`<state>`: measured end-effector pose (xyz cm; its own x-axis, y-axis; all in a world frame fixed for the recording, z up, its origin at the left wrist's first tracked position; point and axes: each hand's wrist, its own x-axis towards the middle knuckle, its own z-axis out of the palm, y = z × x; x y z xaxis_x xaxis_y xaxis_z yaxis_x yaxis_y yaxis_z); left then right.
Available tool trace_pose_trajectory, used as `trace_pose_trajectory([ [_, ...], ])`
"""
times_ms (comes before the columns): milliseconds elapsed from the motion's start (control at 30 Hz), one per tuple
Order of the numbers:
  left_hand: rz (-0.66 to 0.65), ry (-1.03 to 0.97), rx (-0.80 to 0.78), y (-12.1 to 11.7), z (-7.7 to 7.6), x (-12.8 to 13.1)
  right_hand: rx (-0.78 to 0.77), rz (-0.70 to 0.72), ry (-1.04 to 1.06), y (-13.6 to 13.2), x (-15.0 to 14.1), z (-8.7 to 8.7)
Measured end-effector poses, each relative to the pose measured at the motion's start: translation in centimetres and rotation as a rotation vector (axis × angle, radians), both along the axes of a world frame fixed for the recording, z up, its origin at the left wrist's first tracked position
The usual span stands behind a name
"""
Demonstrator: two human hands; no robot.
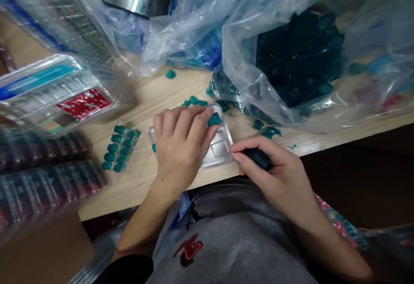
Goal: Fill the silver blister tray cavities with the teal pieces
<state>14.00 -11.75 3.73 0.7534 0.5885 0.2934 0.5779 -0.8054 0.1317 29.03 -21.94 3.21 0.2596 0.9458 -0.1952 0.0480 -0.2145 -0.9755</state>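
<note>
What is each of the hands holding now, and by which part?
The left hand grips the clear plastic blister tray by its upper edge, beside a small teal piece. The right hand holds a dark teal piece; which part is hidden.

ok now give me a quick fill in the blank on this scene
The ____ hand rests on a clear plastic tray, a teal piece under its fingertips.
Two rows of teal pieces lie on a ____ table.
The right hand grips a dark object below a clear plastic bag holding a heap of ____ pieces.

Missing words: left, wooden, teal
</note>
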Motion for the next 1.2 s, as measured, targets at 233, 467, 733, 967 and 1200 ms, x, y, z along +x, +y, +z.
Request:
trace_pose_trajectory([
  [233, -0.09, 0.112, -0.059, -0.5, 0.8, -0.8, -0.023, -0.081, -0.009, -0.7, 1.5, -0.8],
  [467, -0.04, 0.1, -0.03, -0.6, 0.7, 0.1, 0.049, -0.056, -0.121, 0.0, 0.8, -1.3],
  [733, -0.08, 0.2, -0.625, -0.7, 3.1, -6.1, 0.183, 0.178, -0.521, 3.3, 0.3, -2.7],
  [967, -0.138, 0.29, -0.849, 1.6, 1.6, -7.1, 0.192, 0.086, -0.51, 1.8, 0.8, -2.2],
  [1200, -0.211, 0.305, -0.825, 2.0, 1.3, -7.6, 0.153, 0.056, -0.523, -0.8, 0.8, -1.9],
])
